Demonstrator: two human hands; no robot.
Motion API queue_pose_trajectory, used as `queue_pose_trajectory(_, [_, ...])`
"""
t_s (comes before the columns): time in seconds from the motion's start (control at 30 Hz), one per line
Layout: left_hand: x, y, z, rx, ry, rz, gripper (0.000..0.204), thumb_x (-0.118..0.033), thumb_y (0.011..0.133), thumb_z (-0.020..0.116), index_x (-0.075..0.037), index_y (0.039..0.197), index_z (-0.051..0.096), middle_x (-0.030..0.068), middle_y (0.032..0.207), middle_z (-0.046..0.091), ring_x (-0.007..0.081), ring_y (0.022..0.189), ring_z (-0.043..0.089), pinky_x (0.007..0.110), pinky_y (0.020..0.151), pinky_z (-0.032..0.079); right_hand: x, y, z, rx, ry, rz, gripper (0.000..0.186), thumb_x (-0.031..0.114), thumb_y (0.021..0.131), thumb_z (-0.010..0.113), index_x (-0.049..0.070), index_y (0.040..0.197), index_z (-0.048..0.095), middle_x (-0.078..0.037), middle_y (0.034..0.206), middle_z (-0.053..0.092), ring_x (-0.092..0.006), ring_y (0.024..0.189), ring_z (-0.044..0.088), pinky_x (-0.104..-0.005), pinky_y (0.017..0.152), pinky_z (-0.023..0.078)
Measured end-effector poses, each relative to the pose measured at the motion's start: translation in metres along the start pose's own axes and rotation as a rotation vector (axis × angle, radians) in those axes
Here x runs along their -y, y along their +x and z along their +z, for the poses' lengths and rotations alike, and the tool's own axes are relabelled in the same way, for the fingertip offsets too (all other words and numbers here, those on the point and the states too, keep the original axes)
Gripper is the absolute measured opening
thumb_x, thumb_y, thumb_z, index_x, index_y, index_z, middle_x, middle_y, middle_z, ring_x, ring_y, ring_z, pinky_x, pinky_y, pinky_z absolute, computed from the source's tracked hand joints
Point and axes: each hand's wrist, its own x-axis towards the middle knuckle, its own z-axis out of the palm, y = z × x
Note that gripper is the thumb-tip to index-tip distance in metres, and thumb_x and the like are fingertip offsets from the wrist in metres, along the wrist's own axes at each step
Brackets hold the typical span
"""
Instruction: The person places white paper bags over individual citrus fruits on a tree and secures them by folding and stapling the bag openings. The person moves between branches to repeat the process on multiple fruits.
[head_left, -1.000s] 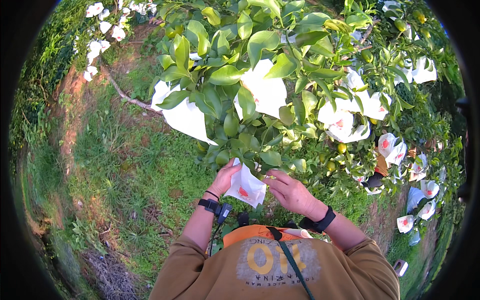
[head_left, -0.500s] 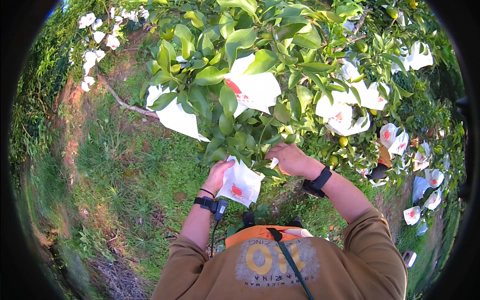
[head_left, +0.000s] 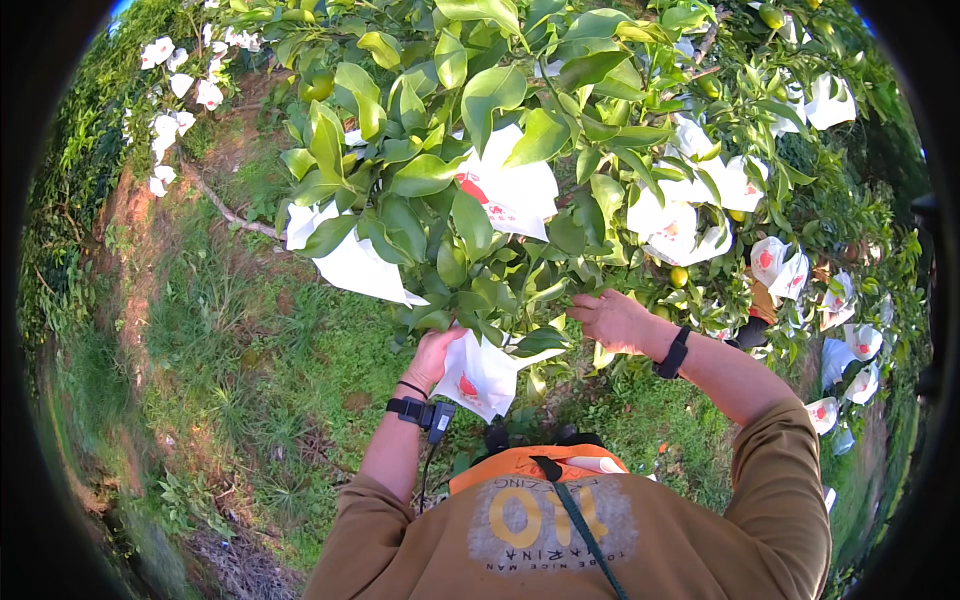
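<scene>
The white bag [head_left: 482, 378] sits low under the leaves [head_left: 472, 225], its top pinched in the left hand [head_left: 434, 357], and from far off I can't tell what's inside. The right hand [head_left: 612, 321] is near it, half bent, maybe holding something, I can't tell. Other bags [head_left: 520, 195] already hang up, a yellow-green fruit [head_left: 679, 277] hangs bare, and leaves block my look.

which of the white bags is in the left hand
The white bag in front of the brown shirt, its upper left edge held by the left hand. The other bags hang farther out, apart from that hand.
</scene>
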Motion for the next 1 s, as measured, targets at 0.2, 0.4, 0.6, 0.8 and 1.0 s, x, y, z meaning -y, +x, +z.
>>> queue_pose_trajectory(0.2, [0.019, -0.007, -0.001, 0.011, -0.059, 0.010, 0.041, -0.007, 0.087, 0.051, -0.001, 0.128, 0.049, 0.0085, 0.118, 0.060, 0.0196, 0.105, 0.058, 0.033, 0.094, 0.044, 0.038, 0.003, 0.007, -0.025, 0.312, 0.179, 0.032, 0.029, 0.078, 0.065, 0.021, 0.109, 0.066, -0.002, 0.129, 0.053, -0.0266, 0.132, 0.032, -0.0463, 0.098, 0.034])
queue_pose_trajectory(0.4, [0.025, -0.027, 0.023, -0.009, -0.116, 0.131, 0.047, -0.009, 0.090, 0.044, -0.004, 0.136, 0.039, 0.0103, 0.127, 0.054, 0.0224, 0.113, 0.054, 0.036, 0.099, 0.040, 0.032, 0.027, 0.016, -0.146, 1.034, 0.304, 0.046, 0.042, 0.078, 0.069, 0.018, 0.117, 0.062, -0.007, 0.125, 0.058, -0.0313, 0.121, 0.046, -0.0445, 0.098, 0.037])
queue_pose_trajectory(0.6, [0.027, -0.033, 0.044, -0.073, -0.115, 0.176, 0.039, -0.011, 0.091, 0.047, -0.002, 0.128, 0.046, 0.0070, 0.120, 0.057, 0.0165, 0.107, 0.055, 0.030, 0.094, 0.041, 0.037, 0.054, 0.032, -0.303, 1.686, 0.388, 0.025, 0.022, 0.080, 0.071, 0.006, 0.099, 0.070, -0.006, 0.091, 0.071, -0.0126, 0.082, 0.063, -0.0273, 0.079, 0.049])
queue_pose_trajectory(0.8, [0.033, -0.029, 0.047, -0.060, 0.036, 0.265, 0.022, -0.012, 0.093, 0.048, -0.004, 0.113, 0.053, 0.0019, 0.107, 0.059, 0.0101, 0.097, 0.053, 0.026, 0.089, 0.040, 0.052, 0.051, 0.064, -0.658, 1.444, 0.535, 0.007, 0.013, 0.075, 0.071, 0.010, 0.081, 0.073, 0.000, 0.088, 0.070, -0.0142, 0.097, 0.058, -0.0343, 0.095, 0.038])
queue_pose_trajectory(1.0, [0.042, -0.032, 0.053, -0.109, 0.292, 0.277, 0.006, -0.012, 0.093, 0.055, -0.007, 0.095, 0.052, -0.0033, 0.088, 0.058, 0.0040, 0.080, 0.051, 0.021, 0.074, 0.042, 0.052, 0.033, 0.067, -0.940, 1.327, 0.484, 0.007, 0.011, 0.072, 0.071, 0.012, 0.079, 0.072, 0.001, 0.085, 0.068, -0.0219, 0.106, 0.053, -0.0397, 0.103, 0.026])
